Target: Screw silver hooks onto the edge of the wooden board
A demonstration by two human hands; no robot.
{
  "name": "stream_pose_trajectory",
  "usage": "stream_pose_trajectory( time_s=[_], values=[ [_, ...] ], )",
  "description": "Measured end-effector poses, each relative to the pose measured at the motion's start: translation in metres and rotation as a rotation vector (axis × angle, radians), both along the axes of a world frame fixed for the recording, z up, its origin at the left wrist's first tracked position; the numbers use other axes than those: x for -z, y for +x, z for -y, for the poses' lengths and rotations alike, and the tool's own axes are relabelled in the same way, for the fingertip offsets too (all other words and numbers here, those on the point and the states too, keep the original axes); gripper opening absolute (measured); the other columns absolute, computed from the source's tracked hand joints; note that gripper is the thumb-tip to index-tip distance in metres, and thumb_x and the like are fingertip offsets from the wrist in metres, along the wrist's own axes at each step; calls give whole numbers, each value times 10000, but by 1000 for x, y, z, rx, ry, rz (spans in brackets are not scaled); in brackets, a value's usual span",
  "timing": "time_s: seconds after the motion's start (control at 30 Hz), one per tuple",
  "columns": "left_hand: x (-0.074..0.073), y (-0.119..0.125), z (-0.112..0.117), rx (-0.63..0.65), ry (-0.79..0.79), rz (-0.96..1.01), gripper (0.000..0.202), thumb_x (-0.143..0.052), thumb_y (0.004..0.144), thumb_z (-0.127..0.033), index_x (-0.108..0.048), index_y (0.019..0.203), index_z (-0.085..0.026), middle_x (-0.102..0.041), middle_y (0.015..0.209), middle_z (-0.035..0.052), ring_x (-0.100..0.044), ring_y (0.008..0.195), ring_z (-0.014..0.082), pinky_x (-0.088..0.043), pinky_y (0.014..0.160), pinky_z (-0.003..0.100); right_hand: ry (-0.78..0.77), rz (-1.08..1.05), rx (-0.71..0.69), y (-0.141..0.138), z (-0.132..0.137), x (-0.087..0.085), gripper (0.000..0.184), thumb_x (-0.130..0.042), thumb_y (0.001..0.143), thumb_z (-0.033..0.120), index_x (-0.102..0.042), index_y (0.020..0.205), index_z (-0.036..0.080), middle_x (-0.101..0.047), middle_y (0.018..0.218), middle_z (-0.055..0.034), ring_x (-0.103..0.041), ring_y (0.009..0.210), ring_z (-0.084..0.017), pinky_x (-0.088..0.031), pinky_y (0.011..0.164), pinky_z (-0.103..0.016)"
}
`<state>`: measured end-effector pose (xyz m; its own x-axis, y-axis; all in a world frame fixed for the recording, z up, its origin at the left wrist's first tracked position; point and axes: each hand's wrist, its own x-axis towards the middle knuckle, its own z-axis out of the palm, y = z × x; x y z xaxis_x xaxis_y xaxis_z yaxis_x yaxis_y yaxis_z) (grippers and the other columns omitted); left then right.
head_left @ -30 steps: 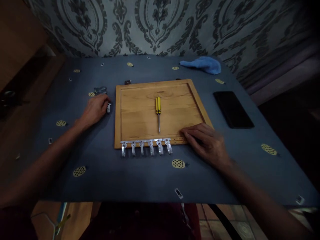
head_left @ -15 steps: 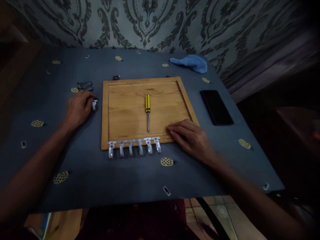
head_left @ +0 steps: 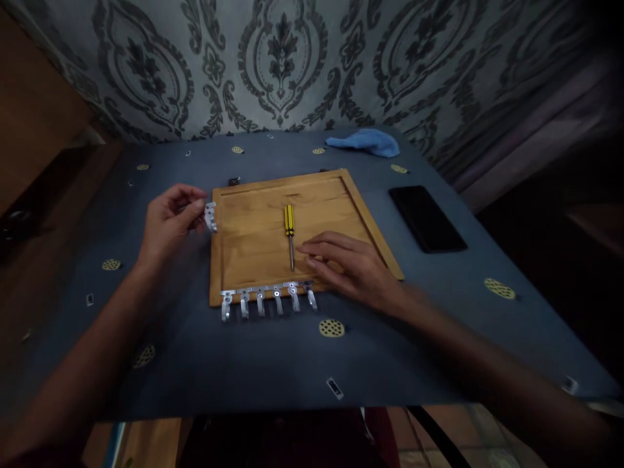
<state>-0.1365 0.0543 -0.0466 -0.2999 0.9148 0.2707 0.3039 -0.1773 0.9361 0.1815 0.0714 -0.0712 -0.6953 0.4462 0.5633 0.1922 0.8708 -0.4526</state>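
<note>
My left hand (head_left: 173,218) pinches a shiny metal hook (head_left: 210,216) between thumb and fingers, just beside the left edge of a framed wooden board (head_left: 253,224). Along the board's near edge sits a row of several similar metal hooks (head_left: 260,302), their curved ends hanging over the side. A screwdriver (head_left: 289,224) with a yellow and black handle lies on the board, tip toward me. Over the board's near right part hovers my right hand (head_left: 353,270), loosely curled with its fingertips slightly apart. Its fingers are close to the screwdriver's shaft and nothing shows in them.
A black phone (head_left: 428,219) lies right of the board. Farther back is a blue cloth (head_left: 365,142). Small dark pieces (head_left: 234,181) show behind the board's far edge. The table (head_left: 273,370) has a dark cover with a pineapple print and meets a patterned wall (head_left: 283,65).
My left hand has lifted the hook and brought it right, to the board's left edge. My right hand has moved left from the near edge toward the screwdriver. The view has shifted slightly.
</note>
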Motion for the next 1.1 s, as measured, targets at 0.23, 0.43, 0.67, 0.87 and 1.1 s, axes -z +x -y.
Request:
stream_pose_trajectory(
  time_s=[0.23, 0.43, 0.67, 0.87, 1.1],
  values=[
    [-20, 73, 12, 285, -30, 272, 156, -784, 733, -246, -671, 811, -173, -604, 647, -35, -549, 488, 67, -472, 445, 171, -101, -100, 12, 6, 16, -2, 312, -561, 983, 129, -584, 1286, 200, -674, 1041, -81, -655, 907, -158, -569, 772, -319],
    [-13, 87, 26, 365, -120, 297, 190, -788, 772, -306, -672, 853, -179, -640, 661, -34, -614, 532, 83, -548, 498, 179, -155, -100, -59, 3, 26, 2, 337, -619, 968, 178, -568, 1302, 172, -658, 995, -74, -631, 839, -144, -556, 707, -298],
    [-9, 95, 33, 414, -203, 312, 221, -773, 802, -344, -647, 882, -182, -662, 656, -32, -641, 533, 96, -595, 543, 205, -269, -144, -89, -6, 36, 5, 270, -638, 961, 209, -624, 1227, 166, -648, 861, -24, -617, 756, -124, -534, 670, -275],
    [-9, 101, 37, 448, -253, 308, 255, -778, 790, -390, -633, 869, -195, -638, 712, -32, -654, 571, 104, -612, 556, 228, -324, -178, -44, -7, 39, 5, 183, -638, 965, 269, -654, 1126, 185, -658, 817, -15, -619, 696, -118, -522, 615, -267],
    [-5, 108, 43, 497, -286, 289, 229, -735, 825, -391, -612, 881, -205, -654, 716, -22, -668, 594, 126, -616, 580, 259, -324, -191, -94, -9, 41, 7, 66, -642, 951, 182, -677, 1006, 184, -689, 824, -23, -637, 723, -115, -519, 636, -259]
  ],
)
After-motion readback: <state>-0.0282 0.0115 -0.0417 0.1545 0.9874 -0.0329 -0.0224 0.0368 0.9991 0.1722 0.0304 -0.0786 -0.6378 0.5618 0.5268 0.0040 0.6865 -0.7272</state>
